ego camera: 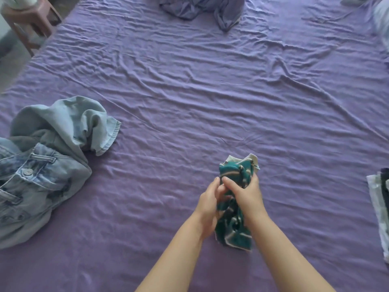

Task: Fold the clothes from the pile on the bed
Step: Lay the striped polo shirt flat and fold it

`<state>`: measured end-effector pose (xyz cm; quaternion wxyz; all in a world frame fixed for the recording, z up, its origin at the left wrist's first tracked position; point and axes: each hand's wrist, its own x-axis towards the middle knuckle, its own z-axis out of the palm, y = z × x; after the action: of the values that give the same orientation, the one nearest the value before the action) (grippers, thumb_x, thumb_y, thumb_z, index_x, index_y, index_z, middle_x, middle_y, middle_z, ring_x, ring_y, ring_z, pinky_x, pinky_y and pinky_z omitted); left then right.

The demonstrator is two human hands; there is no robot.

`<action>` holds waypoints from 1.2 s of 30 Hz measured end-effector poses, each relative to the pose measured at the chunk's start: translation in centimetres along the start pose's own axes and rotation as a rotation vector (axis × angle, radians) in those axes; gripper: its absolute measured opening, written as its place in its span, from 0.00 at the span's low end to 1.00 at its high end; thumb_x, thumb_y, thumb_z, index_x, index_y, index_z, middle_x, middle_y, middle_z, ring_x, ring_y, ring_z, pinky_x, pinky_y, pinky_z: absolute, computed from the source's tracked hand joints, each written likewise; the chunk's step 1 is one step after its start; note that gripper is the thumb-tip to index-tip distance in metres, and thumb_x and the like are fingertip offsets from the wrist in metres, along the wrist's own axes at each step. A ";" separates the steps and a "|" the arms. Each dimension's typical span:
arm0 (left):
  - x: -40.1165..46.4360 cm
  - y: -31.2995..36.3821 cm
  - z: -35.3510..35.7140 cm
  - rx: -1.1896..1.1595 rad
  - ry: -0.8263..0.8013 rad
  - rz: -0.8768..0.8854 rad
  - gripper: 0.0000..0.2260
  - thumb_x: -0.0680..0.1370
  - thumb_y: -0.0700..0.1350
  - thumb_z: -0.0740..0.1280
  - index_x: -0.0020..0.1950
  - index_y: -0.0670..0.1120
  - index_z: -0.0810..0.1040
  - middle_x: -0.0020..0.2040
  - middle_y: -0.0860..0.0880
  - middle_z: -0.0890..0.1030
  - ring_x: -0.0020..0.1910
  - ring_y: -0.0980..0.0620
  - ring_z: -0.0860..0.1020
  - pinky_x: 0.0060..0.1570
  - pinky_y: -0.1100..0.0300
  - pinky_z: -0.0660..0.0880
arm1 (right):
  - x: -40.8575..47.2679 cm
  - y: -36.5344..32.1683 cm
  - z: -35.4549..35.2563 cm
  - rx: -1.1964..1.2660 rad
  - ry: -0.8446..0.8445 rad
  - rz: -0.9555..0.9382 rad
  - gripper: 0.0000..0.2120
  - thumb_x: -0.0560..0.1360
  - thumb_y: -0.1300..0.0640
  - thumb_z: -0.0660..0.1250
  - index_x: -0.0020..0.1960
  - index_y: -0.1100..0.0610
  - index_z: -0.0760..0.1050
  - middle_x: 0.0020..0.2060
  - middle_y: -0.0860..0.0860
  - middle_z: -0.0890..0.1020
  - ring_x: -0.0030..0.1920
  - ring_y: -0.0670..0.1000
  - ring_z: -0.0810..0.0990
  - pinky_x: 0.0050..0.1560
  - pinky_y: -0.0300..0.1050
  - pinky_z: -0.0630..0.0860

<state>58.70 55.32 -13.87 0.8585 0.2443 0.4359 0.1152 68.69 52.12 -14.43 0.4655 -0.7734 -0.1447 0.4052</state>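
From the head view, both hands are holding one small piece of clothing over the purple bed (189, 91). It is a green cloth with pale stripes (233, 207), all bunched up. The left hand (207, 207) is wrapping its fingers around the cloth's left side. The right hand (242, 192) is gripping it from the right, with fingers curling over the top. The hands are sitting close together, touching, likely because the cloth is small and needs to be shaken out or turned before it can be laid flat. The bottom of the cloth is hanging down close to the bed, and I cannot tell if it is touching.

Well to the left of the green cloth, a pile of denim clothes (42, 165) is lying in a heap on the bed, waiting to be folded. Far to the right of the cloth, at the edge of the picture, a small stack of folded things (379, 207) is sitting, likely the finished ones. Far beyond the cloth, a crumpled grey-purple garment (202, 9) is lying at the top of the bed.

No boxes or baskets are showing here.
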 end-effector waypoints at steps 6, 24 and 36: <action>-0.2 -0.9 7.3 0.146 -0.057 0.069 0.12 0.79 0.45 0.57 0.54 0.49 0.80 0.53 0.52 0.82 0.53 0.54 0.79 0.45 0.62 0.76 | 1.8 -0.7 -9.6 -0.129 0.157 -0.076 0.13 0.73 0.57 0.70 0.56 0.55 0.72 0.48 0.51 0.80 0.52 0.54 0.79 0.54 0.52 0.75; 9.2 -10.4 26.5 0.035 -0.292 0.058 0.36 0.67 0.75 0.58 0.66 0.54 0.75 0.66 0.48 0.76 0.65 0.46 0.74 0.67 0.41 0.65 | 0.5 -8.1 -40.2 0.155 -0.167 -0.354 0.14 0.69 0.43 0.72 0.52 0.48 0.79 0.47 0.53 0.85 0.47 0.53 0.84 0.41 0.40 0.80; 13.6 -16.6 41.1 0.305 -0.331 0.059 0.18 0.79 0.39 0.63 0.64 0.58 0.72 0.56 0.48 0.82 0.54 0.48 0.81 0.48 0.54 0.79 | 10.0 6.5 -58.2 -0.395 0.316 -0.083 0.18 0.78 0.46 0.60 0.61 0.58 0.68 0.57 0.57 0.78 0.56 0.55 0.75 0.49 0.44 0.65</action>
<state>99.60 33.65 -11.34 0.8677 0.3995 0.2942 0.0314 118.31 19.66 -10.89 0.3382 -0.8966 -0.1782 0.2237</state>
